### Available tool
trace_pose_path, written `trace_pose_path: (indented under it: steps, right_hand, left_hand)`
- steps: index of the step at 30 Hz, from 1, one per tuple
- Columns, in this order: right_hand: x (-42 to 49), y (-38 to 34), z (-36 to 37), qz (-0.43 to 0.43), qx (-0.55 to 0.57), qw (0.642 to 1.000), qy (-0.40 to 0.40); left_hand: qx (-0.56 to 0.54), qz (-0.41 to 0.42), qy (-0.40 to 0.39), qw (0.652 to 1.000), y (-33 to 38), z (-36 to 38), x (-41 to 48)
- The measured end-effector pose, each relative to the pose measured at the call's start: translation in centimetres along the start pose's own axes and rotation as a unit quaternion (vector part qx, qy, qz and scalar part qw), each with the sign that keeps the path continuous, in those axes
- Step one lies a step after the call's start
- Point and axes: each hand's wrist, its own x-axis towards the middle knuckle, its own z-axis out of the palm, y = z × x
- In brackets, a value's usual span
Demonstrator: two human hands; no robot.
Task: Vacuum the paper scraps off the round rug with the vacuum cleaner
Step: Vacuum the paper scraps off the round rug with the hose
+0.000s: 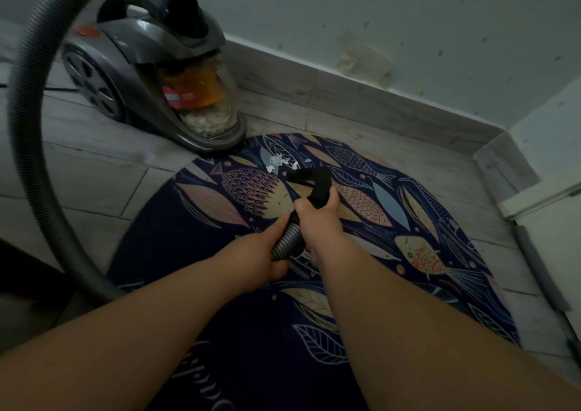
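White paper scraps (280,161) lie on the dark round rug (239,285) near its far edge, just beside the grey vacuum cleaner (151,64).

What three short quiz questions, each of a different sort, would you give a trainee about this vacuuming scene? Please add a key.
1. True or false: the paper scraps lie on the round rug, near its edge beside the vacuum cleaner.
2. Multiple choice: what does the right hand grip? A) the black nozzle; B) a broom; C) a dustpan.
3. Fill in the gap: the left hand holds the ribbed grey ____.

Key: 1 true; 2 A; 3 hose.
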Motion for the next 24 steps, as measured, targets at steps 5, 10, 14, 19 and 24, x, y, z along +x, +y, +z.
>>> trace_pose_path:
  steps: [5,10,14,19,24]
  right_hand:
    - [-0.5,-0.6,1.9,-0.008,-0.009,1.000,-0.026]
    - [-0.6,-0.9,3.7,-0.009,-0.013,0.999,-0.037]
    - [-0.9,-1.0,4.8,-0.001,-0.022,0.999,-0.027]
    - [-1.1,-0.9,4.2,0.001,-0.013,1.000,-0.027]
    - [-1.1,-0.7,2.8,-0.002,0.001,0.999,-0.035]
  left_hand:
    - [-0.018,-0.018,0.002,1.000,-1.5,-1.1,-1.0]
    - [-0.035,-0.031,0.009,0.999,-2.7,-2.0,-1.9]
    - [-0.031,-0.026,0.007,0.999,-2.9,-2.3,-2.3]
    - [-0.023,-0.026,0.002,0.999,-2.8,-2.1,-2.3]
    - [-0.025,-0.024,0.000,0.999,-2.0,-1.7,-2.2]
